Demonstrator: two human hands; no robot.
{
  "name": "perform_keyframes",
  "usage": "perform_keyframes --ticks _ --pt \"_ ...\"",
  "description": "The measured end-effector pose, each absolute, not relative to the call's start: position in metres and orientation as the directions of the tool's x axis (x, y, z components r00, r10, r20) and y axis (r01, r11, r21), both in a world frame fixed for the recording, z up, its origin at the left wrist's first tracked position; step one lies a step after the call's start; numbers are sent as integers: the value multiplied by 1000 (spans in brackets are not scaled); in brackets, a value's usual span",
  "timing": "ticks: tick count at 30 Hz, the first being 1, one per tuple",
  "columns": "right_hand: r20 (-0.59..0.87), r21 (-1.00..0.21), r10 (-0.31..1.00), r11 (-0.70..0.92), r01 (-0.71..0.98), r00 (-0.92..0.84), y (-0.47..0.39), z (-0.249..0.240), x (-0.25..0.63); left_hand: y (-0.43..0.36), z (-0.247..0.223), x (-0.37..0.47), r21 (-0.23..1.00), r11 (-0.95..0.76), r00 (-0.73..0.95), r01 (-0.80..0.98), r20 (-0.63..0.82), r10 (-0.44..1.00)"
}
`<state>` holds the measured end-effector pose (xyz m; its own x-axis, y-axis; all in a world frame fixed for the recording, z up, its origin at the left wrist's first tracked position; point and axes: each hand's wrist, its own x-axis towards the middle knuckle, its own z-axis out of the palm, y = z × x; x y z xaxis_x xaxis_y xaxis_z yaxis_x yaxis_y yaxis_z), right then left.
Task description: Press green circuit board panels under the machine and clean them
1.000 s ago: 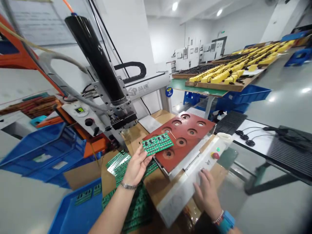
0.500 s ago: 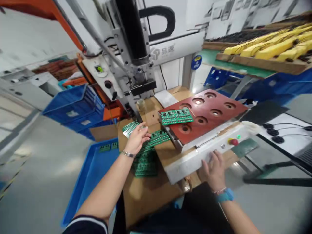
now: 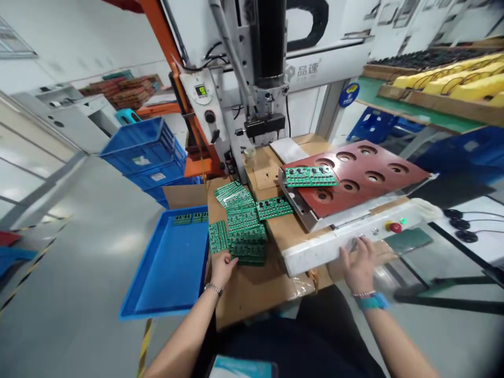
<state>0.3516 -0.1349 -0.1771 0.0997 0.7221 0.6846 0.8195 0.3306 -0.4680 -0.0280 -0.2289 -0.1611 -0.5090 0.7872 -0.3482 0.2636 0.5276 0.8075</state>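
Note:
My left hand [image 3: 223,266] is closed at the near edge of a green circuit board [image 3: 218,236], its fingers pinched at the board's lower end. That board lies left of a spread stack of similar circuit boards [image 3: 246,220] on the cardboard-covered bench. My right hand [image 3: 359,265] rests at the front of the white control panel [image 3: 315,255], fingers apart, one fingertip by a small button. Another populated circuit board [image 3: 311,177] lies on the corner of the reddish-brown fixture plate [image 3: 378,176] with round recesses. One more board [image 3: 274,208] sits beside that fixture.
A blue tray [image 3: 169,268] holding a few small boards along its far edge is at the left. Stacked blue crates [image 3: 137,147] stand behind it. The machine head [image 3: 265,123] hangs above the bench. A red knob [image 3: 394,227] is on the panel.
My left hand has moved toward me from over the boards to the near left edge of the stack. My right hand stays at the panel. The view has turned left.

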Motion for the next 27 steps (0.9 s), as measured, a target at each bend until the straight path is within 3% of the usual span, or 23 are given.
perform_keyframes --ticks 7,13,19,27 --pt "713 -446 695 346 825 94 -133 -176 350 -254 -154 -34 883 468 -437 -48 -440 785" --pt "723 -455 682 354 817 107 -132 -179 349 -253 -96 -61 924 220 -496 -314 -357 792" --pt "699 -481 706 348 805 112 -132 -186 350 -146 -28 -74 894 -84 -556 -440 -198 807" --pt "664 -489 738 305 817 121 -133 -193 350 0 4 -5 812 -72 -346 -580 -165 924"
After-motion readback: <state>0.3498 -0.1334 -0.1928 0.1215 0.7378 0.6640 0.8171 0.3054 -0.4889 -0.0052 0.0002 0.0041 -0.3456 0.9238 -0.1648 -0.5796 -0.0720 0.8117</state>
